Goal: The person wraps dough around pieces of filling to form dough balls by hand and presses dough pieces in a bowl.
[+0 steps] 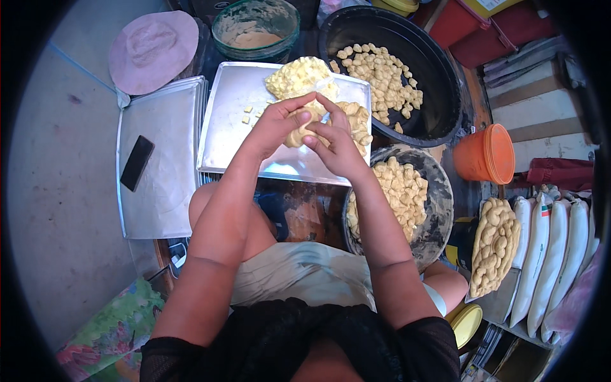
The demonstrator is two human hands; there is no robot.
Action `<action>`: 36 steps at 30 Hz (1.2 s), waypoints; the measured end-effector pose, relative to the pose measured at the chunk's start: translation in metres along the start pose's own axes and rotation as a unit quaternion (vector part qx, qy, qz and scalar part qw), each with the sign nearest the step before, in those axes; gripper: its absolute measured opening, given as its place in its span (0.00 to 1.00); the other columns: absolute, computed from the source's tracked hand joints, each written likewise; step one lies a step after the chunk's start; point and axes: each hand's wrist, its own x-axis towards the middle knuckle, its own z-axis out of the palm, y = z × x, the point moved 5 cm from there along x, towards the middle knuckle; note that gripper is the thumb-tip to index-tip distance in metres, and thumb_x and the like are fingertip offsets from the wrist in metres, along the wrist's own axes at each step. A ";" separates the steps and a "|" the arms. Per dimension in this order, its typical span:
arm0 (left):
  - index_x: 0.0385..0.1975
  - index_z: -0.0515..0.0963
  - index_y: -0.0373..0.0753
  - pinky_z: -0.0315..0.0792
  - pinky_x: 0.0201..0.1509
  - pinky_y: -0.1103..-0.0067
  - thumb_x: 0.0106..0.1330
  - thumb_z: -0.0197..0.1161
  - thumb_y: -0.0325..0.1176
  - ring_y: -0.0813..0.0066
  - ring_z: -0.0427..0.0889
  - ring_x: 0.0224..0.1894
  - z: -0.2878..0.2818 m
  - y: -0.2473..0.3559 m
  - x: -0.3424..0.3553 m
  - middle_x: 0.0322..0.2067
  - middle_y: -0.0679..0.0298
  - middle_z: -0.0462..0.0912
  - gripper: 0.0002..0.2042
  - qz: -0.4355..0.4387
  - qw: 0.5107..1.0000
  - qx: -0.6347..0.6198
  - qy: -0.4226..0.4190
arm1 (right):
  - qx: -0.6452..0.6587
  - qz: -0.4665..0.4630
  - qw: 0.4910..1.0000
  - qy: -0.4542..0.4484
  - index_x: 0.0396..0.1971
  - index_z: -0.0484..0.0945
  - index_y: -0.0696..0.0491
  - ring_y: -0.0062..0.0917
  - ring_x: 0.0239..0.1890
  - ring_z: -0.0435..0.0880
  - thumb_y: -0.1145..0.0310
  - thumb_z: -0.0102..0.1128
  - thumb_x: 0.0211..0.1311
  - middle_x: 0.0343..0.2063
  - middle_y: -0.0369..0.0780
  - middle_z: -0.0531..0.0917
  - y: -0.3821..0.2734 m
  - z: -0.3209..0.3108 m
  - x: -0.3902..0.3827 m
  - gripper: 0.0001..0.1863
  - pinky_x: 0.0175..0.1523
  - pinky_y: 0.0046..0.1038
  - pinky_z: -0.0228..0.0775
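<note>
Above a metal tray (229, 121), my left hand (280, 124) and my right hand (337, 137) come together around a piece of tan dough (296, 135). The fingers of both curl onto it, fingertips meeting at the top. Just beyond them on the tray lies a bag of pale yellow cubes (296, 75), with a few loose cubes (246, 119) to the left. A heap of dough pieces (359, 124) rests by my right hand, partly hidden by it. Past my right forearm stands a round tub (439, 197) holding many dough lumps (400, 191).
A large black basin (439, 76) with dough balls (382, 76) stands far right. Behind the tray is a green tub (219, 41) of powder. Stacked trays (162, 114) carry a phone (137, 163) and a pink hat (153, 44). At right are an orange bucket (487, 156) and white sacks (554, 254).
</note>
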 end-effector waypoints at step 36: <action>0.53 0.69 0.26 0.75 0.56 0.69 0.60 0.48 0.18 0.61 0.77 0.51 -0.056 0.032 0.000 0.49 0.48 0.74 0.19 0.081 0.974 -0.162 0.138 | 0.024 0.125 0.988 -0.086 0.38 0.83 0.50 0.38 0.45 0.78 0.76 0.62 0.48 0.37 0.43 0.81 0.078 -0.001 0.001 0.15 0.52 0.33 0.69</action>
